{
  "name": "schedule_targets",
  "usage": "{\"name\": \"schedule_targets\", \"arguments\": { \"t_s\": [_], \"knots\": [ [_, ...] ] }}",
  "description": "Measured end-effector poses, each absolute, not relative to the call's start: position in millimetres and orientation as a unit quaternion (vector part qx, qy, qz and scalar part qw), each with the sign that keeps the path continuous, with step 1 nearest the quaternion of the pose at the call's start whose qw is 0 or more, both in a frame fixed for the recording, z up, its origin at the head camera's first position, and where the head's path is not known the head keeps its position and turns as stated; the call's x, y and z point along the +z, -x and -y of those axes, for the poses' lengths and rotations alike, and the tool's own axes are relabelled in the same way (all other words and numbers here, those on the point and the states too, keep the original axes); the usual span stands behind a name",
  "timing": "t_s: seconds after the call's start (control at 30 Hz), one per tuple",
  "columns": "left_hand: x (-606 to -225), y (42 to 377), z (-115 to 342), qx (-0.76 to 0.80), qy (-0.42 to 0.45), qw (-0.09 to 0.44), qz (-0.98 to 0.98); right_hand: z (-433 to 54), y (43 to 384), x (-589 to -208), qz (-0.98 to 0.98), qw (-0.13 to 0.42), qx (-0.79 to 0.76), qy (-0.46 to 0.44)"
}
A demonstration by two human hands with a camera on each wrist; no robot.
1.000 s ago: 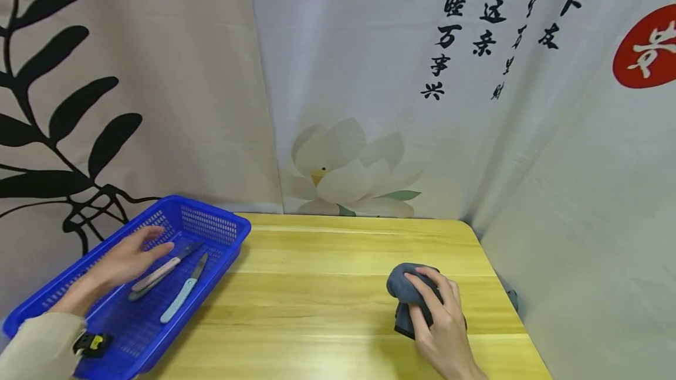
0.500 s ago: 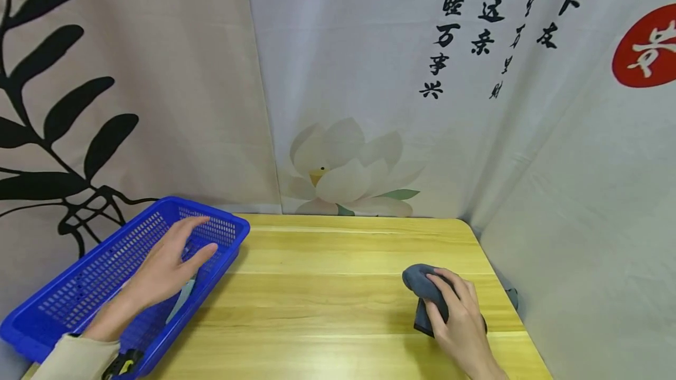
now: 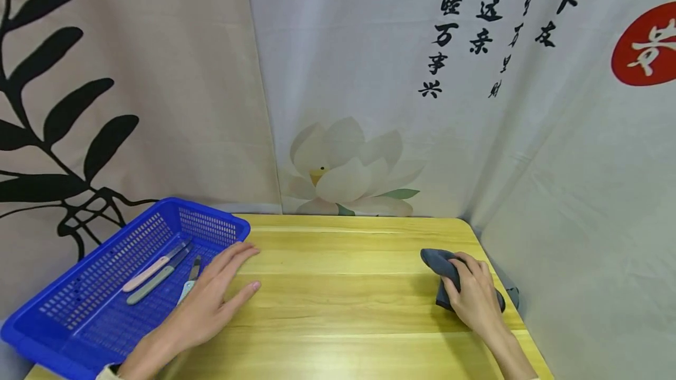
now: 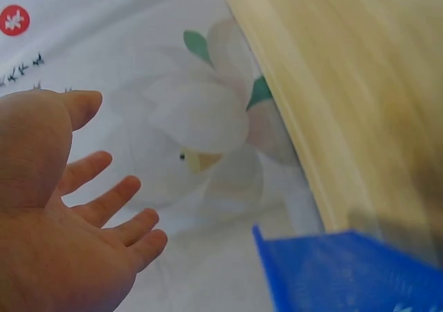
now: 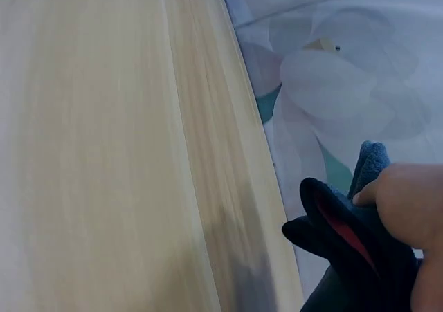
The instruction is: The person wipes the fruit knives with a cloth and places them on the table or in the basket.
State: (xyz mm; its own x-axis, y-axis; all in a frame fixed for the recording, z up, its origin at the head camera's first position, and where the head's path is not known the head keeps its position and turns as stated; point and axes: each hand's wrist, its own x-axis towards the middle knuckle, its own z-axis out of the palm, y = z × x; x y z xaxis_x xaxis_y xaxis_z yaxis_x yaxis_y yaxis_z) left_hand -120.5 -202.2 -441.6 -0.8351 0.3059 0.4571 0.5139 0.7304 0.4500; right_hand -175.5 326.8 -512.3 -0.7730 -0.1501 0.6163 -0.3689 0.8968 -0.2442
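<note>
My right hand (image 3: 475,292) grips a bunched dark blue-grey cloth (image 3: 439,261) near the table's right edge. In the right wrist view the folded cloth (image 5: 346,236) shows black edging and a red strip inside a fold. My left hand (image 3: 206,304) is over the right rim of a blue plastic basket (image 3: 68,304), its fingers extended and holding nothing. The left wrist view shows that palm (image 4: 83,250) with fingers spread. Inside the basket lie a pink-handled knife (image 3: 145,274), a grey-green-handled knife (image 3: 151,286) and a light-blue-handled knife (image 3: 187,287), partly hidden by the left hand.
The wooden table (image 3: 338,286) stretches between the two hands. Behind it hangs a pale curtain (image 3: 359,75) printed with a flower and black characters. Its folds also run along the table's right side.
My left hand has swept rightward from inside the basket to its right rim, uncovering two knives. My right hand has moved right and slightly away with the cloth.
</note>
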Motion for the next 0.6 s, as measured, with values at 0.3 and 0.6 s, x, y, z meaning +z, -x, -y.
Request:
{"name": "schedule_targets", "arguments": {
  "t_s": [0.3,0.6],
  "knots": [
    [-464.3,101.6,180.4,-0.291,0.228,0.175,0.913,-352.3,179.5,-515.1,0.971,0.175,0.128,-0.103],
    [-488.9,97.2,174.6,-0.278,0.238,0.192,0.911,-355.8,174.6,-516.1,0.982,0.061,0.172,-0.057]
  ]
}}
